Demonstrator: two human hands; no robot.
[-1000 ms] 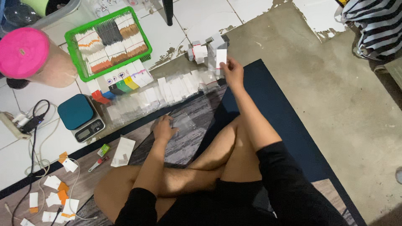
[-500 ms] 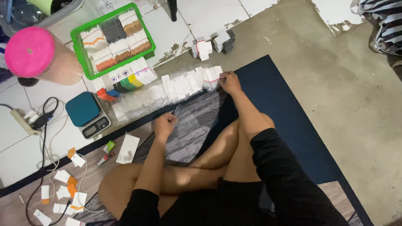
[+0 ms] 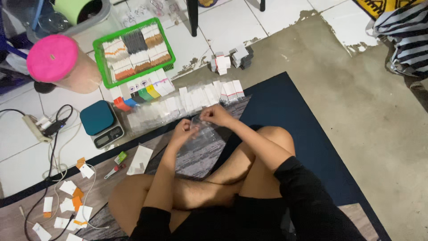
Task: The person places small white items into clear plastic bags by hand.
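Sitting cross-legged on a dark blue mat [image 3: 285, 107], the person brings both hands together above the knees, and between them hangs a small clear plastic bag [image 3: 199, 129]. The left hand [image 3: 183, 130] pinches the bag's left edge with its fingers curled in, and the right hand [image 3: 215, 115] grips the upper right edge, fingers bent around the thin film; how firmly each pinch closes is hard to tell at this size. The bag sits just in front of a long row of white packets [image 3: 191, 100] laid out on the floor along the mat's far edge, with a few coloured ones, red, blue, green and yellow, at its left end. Beyond that row stands a green basket [image 3: 103, 67] packed with bundles of small packets, and to its left a jar with a pink lid [image 3: 52, 58]. A teal kitchen scale [image 3: 101, 122] rests on the tiles near the left hand, beside a power strip [image 3: 38, 127] with cables. Loose white and orange slips [image 3: 71, 196] lie scattered at the lower left.
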